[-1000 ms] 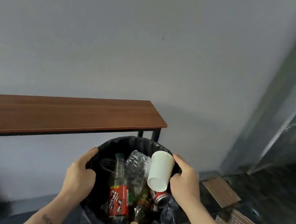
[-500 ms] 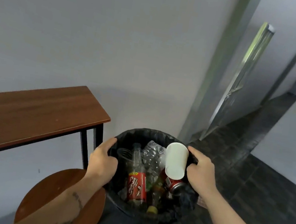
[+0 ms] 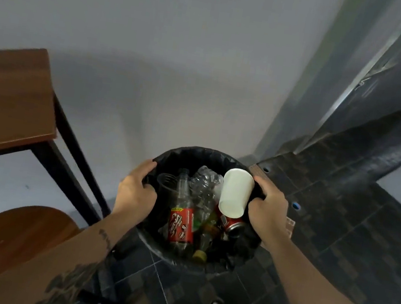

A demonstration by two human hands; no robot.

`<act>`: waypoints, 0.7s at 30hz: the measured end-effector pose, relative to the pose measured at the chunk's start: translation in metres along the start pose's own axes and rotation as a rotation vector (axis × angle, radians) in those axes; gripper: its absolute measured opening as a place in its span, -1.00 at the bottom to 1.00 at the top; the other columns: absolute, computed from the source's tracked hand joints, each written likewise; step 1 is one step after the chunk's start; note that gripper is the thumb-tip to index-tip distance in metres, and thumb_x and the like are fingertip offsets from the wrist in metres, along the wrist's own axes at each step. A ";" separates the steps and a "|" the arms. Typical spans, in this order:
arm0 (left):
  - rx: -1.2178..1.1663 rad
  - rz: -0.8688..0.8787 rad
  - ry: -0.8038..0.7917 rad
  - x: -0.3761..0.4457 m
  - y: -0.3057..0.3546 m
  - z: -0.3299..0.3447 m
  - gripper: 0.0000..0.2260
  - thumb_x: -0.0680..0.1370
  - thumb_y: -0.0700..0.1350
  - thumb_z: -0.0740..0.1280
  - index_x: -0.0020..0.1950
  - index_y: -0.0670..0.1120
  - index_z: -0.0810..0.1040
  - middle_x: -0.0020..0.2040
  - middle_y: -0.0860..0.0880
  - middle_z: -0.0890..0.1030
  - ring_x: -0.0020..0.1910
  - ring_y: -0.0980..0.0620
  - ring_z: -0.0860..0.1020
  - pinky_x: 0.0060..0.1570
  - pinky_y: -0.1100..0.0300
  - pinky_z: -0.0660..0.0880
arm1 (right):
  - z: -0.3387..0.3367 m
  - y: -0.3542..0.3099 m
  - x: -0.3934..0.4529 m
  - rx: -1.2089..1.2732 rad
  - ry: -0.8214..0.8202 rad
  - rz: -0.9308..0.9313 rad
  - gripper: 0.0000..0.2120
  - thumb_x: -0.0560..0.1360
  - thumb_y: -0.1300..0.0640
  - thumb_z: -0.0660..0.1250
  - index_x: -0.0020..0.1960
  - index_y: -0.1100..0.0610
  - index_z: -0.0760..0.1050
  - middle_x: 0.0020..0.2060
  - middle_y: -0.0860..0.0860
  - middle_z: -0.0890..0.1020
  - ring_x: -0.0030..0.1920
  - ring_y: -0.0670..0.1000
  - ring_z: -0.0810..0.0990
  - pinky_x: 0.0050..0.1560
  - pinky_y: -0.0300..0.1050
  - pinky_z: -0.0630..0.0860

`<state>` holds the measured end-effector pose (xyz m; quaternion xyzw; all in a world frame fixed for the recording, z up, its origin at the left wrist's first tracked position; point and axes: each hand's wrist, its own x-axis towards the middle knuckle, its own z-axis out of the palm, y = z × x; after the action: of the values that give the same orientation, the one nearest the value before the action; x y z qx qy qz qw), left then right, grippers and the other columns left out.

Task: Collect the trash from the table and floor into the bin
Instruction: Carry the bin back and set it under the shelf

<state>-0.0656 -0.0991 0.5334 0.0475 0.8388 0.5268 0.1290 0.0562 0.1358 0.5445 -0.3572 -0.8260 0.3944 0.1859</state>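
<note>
Basically done I'd say: both hands, left point(image 3: 135, 194) and right point(image 3: 267, 212), grip the bin point(image 3: 194, 152) rim, bottles and white cup point(image 3: 235, 197) between them, desk point(image 3: 5, 100) bare.

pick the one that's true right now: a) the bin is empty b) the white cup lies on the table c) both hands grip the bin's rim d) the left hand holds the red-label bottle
c: the left hand and the right hand curl over opposite sides of the bin rim, while the white cup and the red-label bottle sit inside it with other trash.
</note>
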 end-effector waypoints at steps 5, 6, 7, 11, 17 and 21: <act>0.065 -0.035 0.125 0.042 -0.041 0.048 -0.50 0.56 -0.35 0.23 0.48 -0.06 0.49 0.54 0.04 0.42 0.53 0.03 0.35 0.48 0.25 0.24 | 0.047 0.037 0.076 0.009 -0.154 0.025 -0.40 0.40 0.43 0.18 0.38 0.07 0.50 0.28 0.07 0.59 0.30 0.07 0.50 0.27 -0.17 0.34; 0.065 -0.053 0.145 0.051 -0.052 0.056 -0.52 0.57 -0.32 0.26 0.48 -0.07 0.50 0.54 0.04 0.42 0.54 0.04 0.35 0.50 0.22 0.24 | 0.062 0.046 0.089 0.013 -0.181 0.034 -0.40 0.40 0.41 0.19 0.38 0.07 0.50 0.28 0.06 0.59 0.30 0.06 0.51 0.28 -0.16 0.36; 0.070 -0.065 0.164 0.062 -0.066 0.062 -0.54 0.57 -0.29 0.29 0.48 -0.08 0.50 0.54 0.04 0.43 0.53 0.05 0.35 0.52 0.17 0.26 | 0.079 0.055 0.099 0.018 -0.203 0.039 -0.41 0.40 0.40 0.20 0.38 0.06 0.51 0.27 0.05 0.60 0.30 0.05 0.51 0.31 -0.12 0.39; 0.120 -0.076 0.220 0.107 -0.152 0.097 -0.56 0.57 -0.23 0.37 0.47 -0.11 0.51 0.53 0.03 0.43 0.51 0.12 0.35 0.47 0.35 0.23 | 0.163 0.114 0.133 0.021 -0.263 0.039 -0.47 0.44 0.39 0.24 0.37 0.10 0.52 0.28 0.05 0.59 0.31 0.02 0.51 0.33 -0.11 0.40; 0.186 -0.134 0.293 0.163 -0.322 0.167 -0.54 0.56 -0.25 0.36 0.47 -0.06 0.51 0.48 0.20 0.39 0.46 0.24 0.33 0.31 0.61 0.15 | 0.313 0.248 0.159 0.003 -0.353 0.054 -0.46 0.44 0.39 0.26 0.38 0.08 0.51 0.28 0.00 0.58 0.32 -0.02 0.51 0.29 -0.20 0.36; 0.180 -0.151 0.322 0.182 -0.422 0.199 -0.50 0.47 -0.17 0.32 0.43 -0.18 0.55 0.50 -0.03 0.48 0.46 0.17 0.37 0.33 0.60 0.19 | 0.394 0.318 0.160 -0.011 -0.421 0.070 -0.43 0.40 0.35 0.28 0.39 0.05 0.50 0.29 -0.01 0.59 0.31 -0.04 0.51 0.29 -0.20 0.38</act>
<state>-0.1639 -0.0721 0.0428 -0.0892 0.8934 0.4395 0.0276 -0.1430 0.1871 0.0544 -0.2965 -0.8359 0.4619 -0.0065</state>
